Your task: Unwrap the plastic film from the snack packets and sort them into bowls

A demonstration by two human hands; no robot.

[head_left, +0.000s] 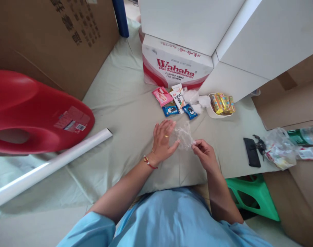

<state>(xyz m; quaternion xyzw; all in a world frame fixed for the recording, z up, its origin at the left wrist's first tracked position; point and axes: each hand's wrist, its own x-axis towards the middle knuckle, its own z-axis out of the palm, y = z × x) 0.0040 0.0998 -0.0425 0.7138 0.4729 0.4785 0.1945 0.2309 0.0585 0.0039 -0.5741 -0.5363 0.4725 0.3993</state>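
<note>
A small clear plastic bag point(184, 136) lies between my hands on the pale green cloth point(120, 103). My left hand point(163, 141) rests with its fingers stretched out against the bag's left side. My right hand point(204, 154) pinches the bag's right edge between thumb and fingertips. Just beyond the bag lie snack packets: a pink one point(161, 95), a white one point(178, 97) and two blue ones point(171, 110), with crumpled white wrapping point(197, 99) beside them.
A white bowl point(218, 113) holds yellow packets. A Wahaha carton point(177, 67) and white boxes stand behind. A red plastic stool point(30, 113) and a white roll point(50, 166) lie left. A black phone point(252, 157), keys, a filled plastic bag point(279, 149) and a green stool point(254, 195) are right.
</note>
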